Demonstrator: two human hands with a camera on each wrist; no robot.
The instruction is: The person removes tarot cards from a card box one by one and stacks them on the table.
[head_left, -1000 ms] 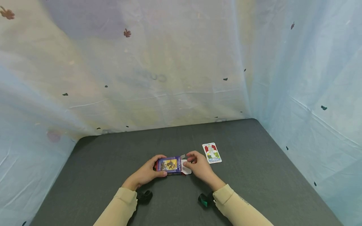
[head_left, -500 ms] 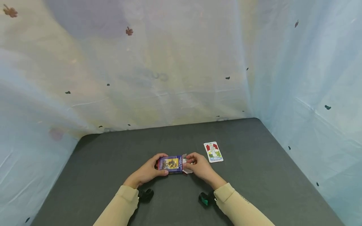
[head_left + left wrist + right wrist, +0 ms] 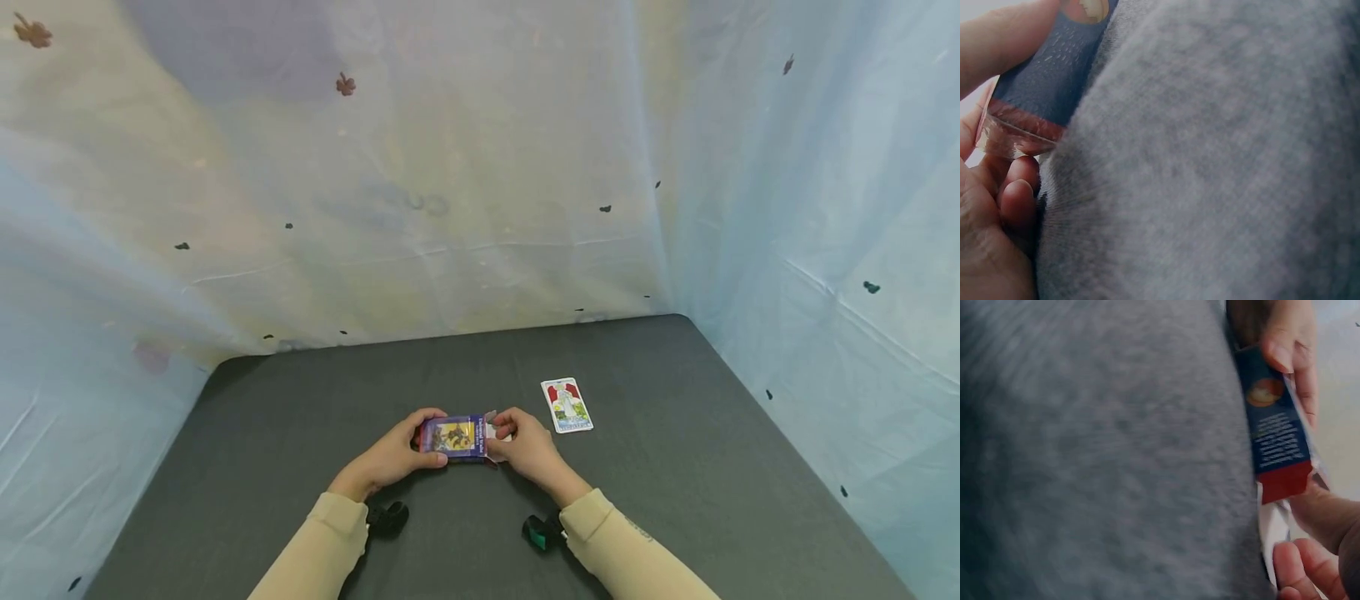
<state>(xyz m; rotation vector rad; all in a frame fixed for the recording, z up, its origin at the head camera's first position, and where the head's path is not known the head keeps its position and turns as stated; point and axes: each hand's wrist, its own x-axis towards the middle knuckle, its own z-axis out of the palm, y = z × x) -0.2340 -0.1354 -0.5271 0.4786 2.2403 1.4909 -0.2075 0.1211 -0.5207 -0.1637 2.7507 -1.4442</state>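
A purple tarot card box [image 3: 454, 437] with a yellow picture lies flat at the middle of the dark table. My left hand [image 3: 388, 457] grips its left end, thumb along the near side and fingers at the far side. At the open right end, my right hand [image 3: 532, 452] pinches the white flap [image 3: 1274, 525] between thumb and curled fingers. In the right wrist view the box's narrow side [image 3: 1277, 437] shows dark blue with small print and a red band. The left wrist view shows clear wrap at the gripped end. The box's inside is hidden.
A tarot card [image 3: 567, 406], perhaps on top of a stack, lies face up beyond my right hand. The dark grey table [image 3: 315, 400] meets pale hanging sheets [image 3: 465, 167] at its back and sides. Black straps [image 3: 387, 520] sit at both wrists.
The right hand's thumb has come up against the box's open end, and less of the white flap shows. The left hand keeps its grip. The whole view has shifted slightly.
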